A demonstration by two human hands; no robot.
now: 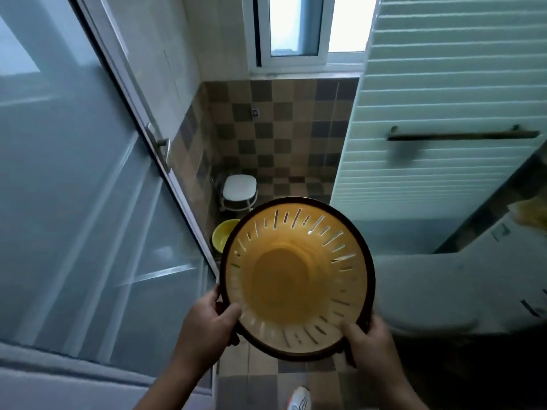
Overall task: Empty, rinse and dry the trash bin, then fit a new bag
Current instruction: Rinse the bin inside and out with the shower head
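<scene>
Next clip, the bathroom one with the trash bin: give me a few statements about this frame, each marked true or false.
1. Both hands hold the trash bin by its rim. True: left hand, right hand.
2. A bag lines the bin. False: its slotted inside is bare.
3. Trash lies in the bin. False: none is visible.
4. A white stool stands on the tiled floor beyond the bin. True.
5. A towel hangs on the wall rail. False: the rail is bare.

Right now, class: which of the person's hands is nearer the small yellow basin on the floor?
Left. The left hand grips the trash bin's rim, below the yellow basin; the right hand grips the rim's opposite side, farther away.
</scene>
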